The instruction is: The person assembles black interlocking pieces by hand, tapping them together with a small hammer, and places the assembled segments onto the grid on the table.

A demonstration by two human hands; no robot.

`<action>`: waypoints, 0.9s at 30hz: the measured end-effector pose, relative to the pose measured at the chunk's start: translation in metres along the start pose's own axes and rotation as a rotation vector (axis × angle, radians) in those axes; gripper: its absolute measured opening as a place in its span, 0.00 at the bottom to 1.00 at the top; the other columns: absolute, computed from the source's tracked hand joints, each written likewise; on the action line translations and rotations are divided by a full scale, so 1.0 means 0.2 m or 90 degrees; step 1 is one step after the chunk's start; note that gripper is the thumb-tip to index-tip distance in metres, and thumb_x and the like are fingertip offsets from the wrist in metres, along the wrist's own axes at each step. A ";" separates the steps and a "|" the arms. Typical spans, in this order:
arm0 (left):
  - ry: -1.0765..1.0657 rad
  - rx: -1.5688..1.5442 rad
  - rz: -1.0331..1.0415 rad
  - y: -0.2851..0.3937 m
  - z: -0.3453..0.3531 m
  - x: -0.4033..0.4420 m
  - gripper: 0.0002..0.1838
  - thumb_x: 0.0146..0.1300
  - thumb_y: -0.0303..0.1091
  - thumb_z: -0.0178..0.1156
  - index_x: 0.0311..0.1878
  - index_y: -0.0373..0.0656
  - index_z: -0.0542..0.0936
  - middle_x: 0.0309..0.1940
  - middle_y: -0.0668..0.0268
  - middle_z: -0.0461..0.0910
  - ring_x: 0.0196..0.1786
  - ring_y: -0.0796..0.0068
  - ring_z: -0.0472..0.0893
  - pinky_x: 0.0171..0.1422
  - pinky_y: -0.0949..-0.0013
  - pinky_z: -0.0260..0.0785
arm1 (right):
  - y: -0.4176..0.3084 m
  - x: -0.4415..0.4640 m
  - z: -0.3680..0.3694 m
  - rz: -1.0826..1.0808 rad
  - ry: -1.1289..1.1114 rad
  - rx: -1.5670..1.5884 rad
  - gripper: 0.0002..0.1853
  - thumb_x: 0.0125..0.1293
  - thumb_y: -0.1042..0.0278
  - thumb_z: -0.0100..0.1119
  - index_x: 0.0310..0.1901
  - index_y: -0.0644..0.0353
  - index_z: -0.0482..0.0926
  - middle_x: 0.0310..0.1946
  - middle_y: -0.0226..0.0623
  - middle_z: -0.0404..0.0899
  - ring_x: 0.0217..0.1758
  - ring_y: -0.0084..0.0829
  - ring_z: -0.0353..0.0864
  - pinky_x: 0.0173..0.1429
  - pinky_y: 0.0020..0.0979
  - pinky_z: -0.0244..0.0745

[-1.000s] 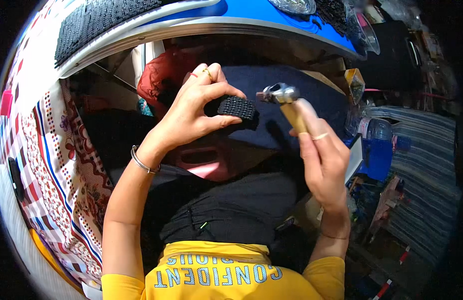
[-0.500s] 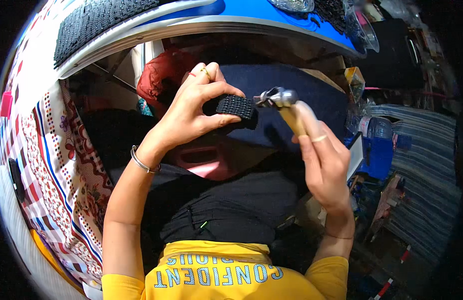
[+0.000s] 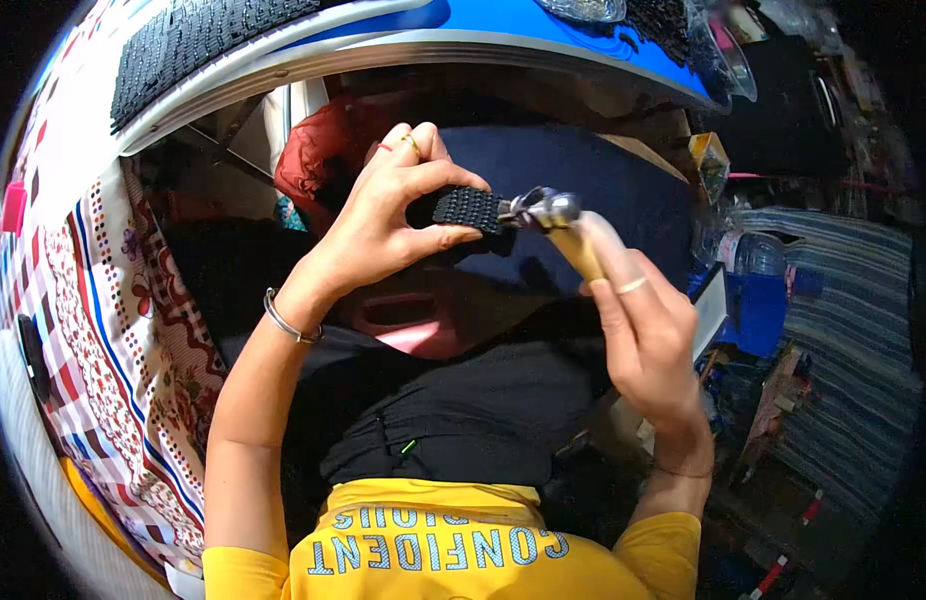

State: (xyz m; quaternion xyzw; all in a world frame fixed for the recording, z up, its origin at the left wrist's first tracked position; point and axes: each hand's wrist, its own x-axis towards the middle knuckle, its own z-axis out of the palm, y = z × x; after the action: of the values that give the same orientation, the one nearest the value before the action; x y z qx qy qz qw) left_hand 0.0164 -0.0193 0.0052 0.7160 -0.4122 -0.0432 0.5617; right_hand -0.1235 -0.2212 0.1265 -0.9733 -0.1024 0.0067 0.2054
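My left hand [image 3: 388, 205] pinches a small black block [image 3: 463, 208] between thumb and fingers. The block's face carries rows of shiny black studs or links. In my right hand [image 3: 648, 330] is a small hammer [image 3: 580, 255] with a yellow handle and a shiny metal head, one finger stretched along the handle. The narrow end of the hammer head meets, or nearly meets, the block's right end; I cannot tell whether they touch. Motion blurs my right fingertip. Both hands are above my lap, over dark cloth [image 3: 593, 190].
Ahead, a blue table [image 3: 493, 20] bears a black studded strip [image 3: 198, 55] and a pile of small black pieces [image 3: 663, 25]. A pink object with a slot [image 3: 413, 325] lies below my hands. To the right stands a bottle of blue liquid [image 3: 758, 300]; patterned cloth [image 3: 133, 300] hangs left.
The hammer has moved a little left, its head now at the block's end. My right hand has shifted slightly with it. My left hand and the block are almost unmoved.
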 end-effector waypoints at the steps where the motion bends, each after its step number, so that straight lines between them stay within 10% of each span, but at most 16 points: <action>1: 0.002 -0.002 -0.001 0.00 0.00 0.00 0.18 0.49 0.36 0.75 0.44 0.45 0.86 0.33 0.70 0.65 0.40 0.71 0.64 0.47 0.70 0.57 | 0.01 -0.01 0.01 -0.004 0.003 -0.003 0.26 0.63 0.84 0.59 0.65 0.68 0.73 0.37 0.42 0.78 0.25 0.37 0.74 0.32 0.36 0.74; 27: 0.003 -0.012 0.000 0.01 0.00 0.00 0.18 0.49 0.36 0.75 0.45 0.45 0.86 0.34 0.69 0.65 0.40 0.70 0.64 0.48 0.69 0.58 | 0.01 0.04 0.00 0.000 0.052 0.025 0.23 0.64 0.83 0.58 0.63 0.69 0.75 0.36 0.43 0.78 0.23 0.37 0.73 0.30 0.35 0.72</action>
State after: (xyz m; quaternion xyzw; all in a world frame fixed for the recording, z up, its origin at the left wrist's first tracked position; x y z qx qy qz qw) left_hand 0.0157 -0.0198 0.0068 0.7109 -0.4102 -0.0457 0.5695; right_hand -0.1160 -0.2223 0.1267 -0.9685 -0.0937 -0.0313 0.2286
